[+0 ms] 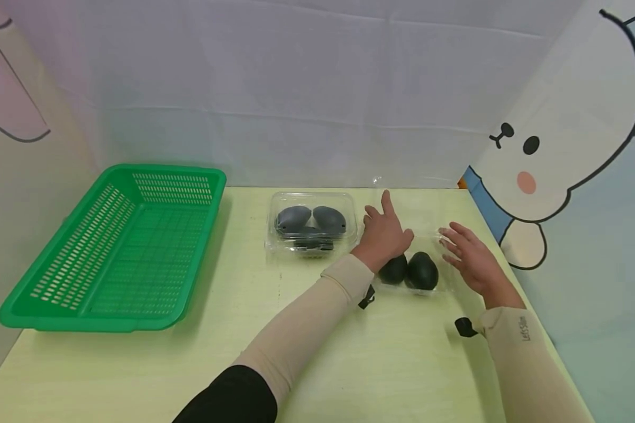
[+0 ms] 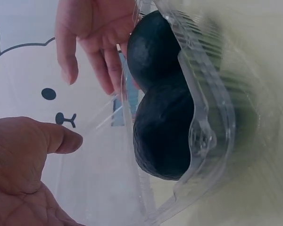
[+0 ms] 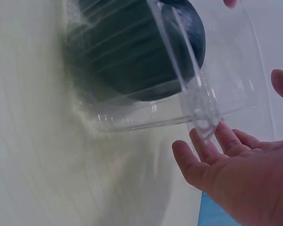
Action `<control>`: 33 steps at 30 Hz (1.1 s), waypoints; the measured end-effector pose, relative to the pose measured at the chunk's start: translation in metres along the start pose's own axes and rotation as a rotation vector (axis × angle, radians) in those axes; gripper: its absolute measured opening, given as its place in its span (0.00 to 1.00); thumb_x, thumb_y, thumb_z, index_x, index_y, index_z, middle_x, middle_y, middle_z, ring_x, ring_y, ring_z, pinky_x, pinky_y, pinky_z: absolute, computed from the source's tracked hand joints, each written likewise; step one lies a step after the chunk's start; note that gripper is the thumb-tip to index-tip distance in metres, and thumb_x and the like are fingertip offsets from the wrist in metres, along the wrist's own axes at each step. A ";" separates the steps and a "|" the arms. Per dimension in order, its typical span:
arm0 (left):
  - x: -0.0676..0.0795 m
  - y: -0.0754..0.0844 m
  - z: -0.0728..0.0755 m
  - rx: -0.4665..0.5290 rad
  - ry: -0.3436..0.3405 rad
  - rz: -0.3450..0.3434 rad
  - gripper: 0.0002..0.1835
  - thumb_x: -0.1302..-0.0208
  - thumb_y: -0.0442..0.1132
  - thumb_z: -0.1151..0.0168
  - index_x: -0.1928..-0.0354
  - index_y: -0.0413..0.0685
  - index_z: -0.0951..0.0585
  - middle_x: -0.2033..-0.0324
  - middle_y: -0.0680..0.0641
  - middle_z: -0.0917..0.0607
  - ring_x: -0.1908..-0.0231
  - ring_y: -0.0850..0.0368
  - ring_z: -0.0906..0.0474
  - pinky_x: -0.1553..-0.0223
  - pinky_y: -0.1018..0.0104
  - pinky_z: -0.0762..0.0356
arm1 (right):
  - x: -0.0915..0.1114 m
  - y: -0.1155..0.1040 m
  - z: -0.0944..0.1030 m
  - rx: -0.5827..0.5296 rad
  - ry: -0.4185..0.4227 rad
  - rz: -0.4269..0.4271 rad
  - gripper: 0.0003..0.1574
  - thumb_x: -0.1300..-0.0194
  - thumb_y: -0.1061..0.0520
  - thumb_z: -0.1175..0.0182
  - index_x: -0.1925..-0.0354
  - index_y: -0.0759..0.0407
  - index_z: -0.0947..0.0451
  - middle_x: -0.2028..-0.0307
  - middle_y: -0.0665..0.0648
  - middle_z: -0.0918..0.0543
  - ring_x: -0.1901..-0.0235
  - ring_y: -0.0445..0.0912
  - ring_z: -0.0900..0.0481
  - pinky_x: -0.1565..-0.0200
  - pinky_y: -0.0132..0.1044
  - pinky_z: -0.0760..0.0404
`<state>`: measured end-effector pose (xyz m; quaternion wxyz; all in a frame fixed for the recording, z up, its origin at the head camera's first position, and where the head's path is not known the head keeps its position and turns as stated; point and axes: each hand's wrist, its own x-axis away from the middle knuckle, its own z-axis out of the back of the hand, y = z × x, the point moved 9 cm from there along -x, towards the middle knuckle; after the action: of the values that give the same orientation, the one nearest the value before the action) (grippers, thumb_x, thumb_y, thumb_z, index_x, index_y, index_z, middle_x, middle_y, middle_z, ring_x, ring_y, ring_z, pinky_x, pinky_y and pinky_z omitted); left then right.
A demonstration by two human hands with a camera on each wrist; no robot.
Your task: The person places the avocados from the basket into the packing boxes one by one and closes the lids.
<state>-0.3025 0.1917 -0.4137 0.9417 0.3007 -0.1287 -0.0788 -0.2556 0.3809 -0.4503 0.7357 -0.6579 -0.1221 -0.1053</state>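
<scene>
A clear plastic clamshell box stands on the table with its transparent lid raised at the back. Inside sit two dark, avocado-like fruits, side by side. My left hand is over the box's left side, fingers spread and thumb apart; its palm faces the lid in the left wrist view. At the box's right side is my right hand, its fingers extended. In the right wrist view the right fingertips are at the corner of the box's rim, seemingly touching it. Neither hand grips anything.
Left of the hands stands a closed clear box with dark grey, rounded things inside. A green plastic basket is at the table's left. White cloth hangs behind, and a printed cloth hangs along the right edge.
</scene>
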 end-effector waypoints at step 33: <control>0.013 0.014 0.047 0.382 0.234 -0.310 0.38 0.21 0.43 0.48 0.19 0.42 0.51 0.25 0.39 0.42 0.60 0.53 0.21 0.56 0.61 0.22 | 0.026 -0.048 0.011 -0.084 0.011 0.284 0.47 0.17 0.50 0.52 0.17 0.57 0.68 0.17 0.59 0.61 0.19 0.51 0.63 0.22 0.47 0.60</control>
<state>-0.3022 0.1745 -0.3658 0.8530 0.4962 0.0162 -0.1611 -0.2468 0.3870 -0.3960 0.7155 -0.6983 -0.0193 -0.0089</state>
